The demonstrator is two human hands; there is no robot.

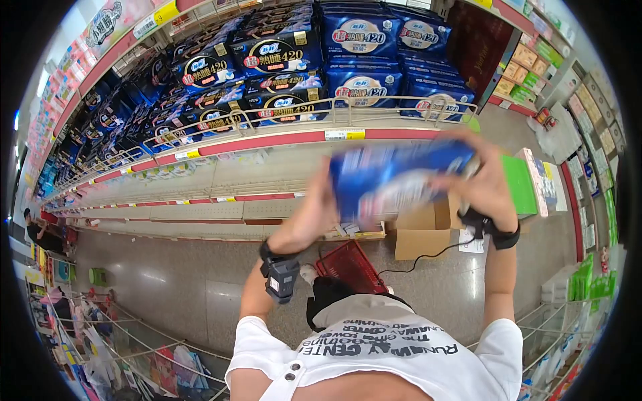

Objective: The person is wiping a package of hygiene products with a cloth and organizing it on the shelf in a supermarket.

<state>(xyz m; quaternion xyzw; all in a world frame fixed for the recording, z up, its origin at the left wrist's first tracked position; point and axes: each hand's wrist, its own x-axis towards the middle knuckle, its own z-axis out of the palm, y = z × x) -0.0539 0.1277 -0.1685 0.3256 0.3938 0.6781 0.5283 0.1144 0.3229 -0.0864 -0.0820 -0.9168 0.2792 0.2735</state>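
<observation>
Between my two hands is a blue pack of sanitary pads (394, 177), smeared by motion and held in front of the shelf. My left hand (319, 210) grips its left end, and my right hand (481, 180) is wrapped round its right end. Just beyond it, blue packs (361, 33) and black packs (274, 50) of the same kind stand stacked on the upper shelf (281, 139) behind a low wire rail. Both my wrists wear black straps with devices.
A red basket (349, 267) stands on the floor near my feet, with an open cardboard box (422, 242) to its right. Lower shelf boards (234, 210) run below the stacks. A green box (518, 186) stands at the right. At the far left is another person (35, 228).
</observation>
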